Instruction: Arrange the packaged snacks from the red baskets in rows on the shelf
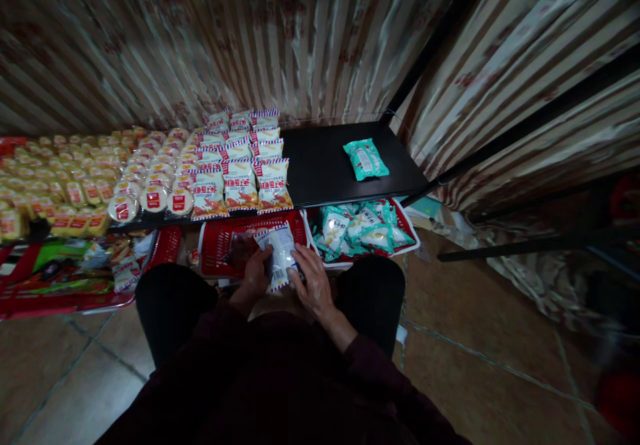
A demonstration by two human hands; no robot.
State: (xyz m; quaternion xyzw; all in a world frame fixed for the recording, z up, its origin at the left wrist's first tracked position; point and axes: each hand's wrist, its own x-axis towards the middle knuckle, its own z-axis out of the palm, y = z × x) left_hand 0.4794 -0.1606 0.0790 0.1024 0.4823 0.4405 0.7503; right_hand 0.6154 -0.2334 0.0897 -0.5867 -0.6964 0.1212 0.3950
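Between my two hands, over the red basket in front of my knees, is a snack bag (283, 253) with a striped edge, its printed back side facing up. My left hand (257, 273) grips its left edge with the fingers curled. Along the right edge, my right hand (311, 278) holds it with thumb and fingers. Similar white and orange snack bags (241, 184) stand in rows on the black shelf (320, 175) just beyond. A single teal snack bag (366, 160) lies on the shelf's right part.
Round packaged cakes (156, 196) and yellow wrapped cakes (75, 193) fill the shelf's left side. Under its edge sit a red basket (213, 250), a basket of teal bags (357, 228) and another basket with mixed packets (107, 265). Metal bars (500, 132) and a curtain (310, 38) bound the space.
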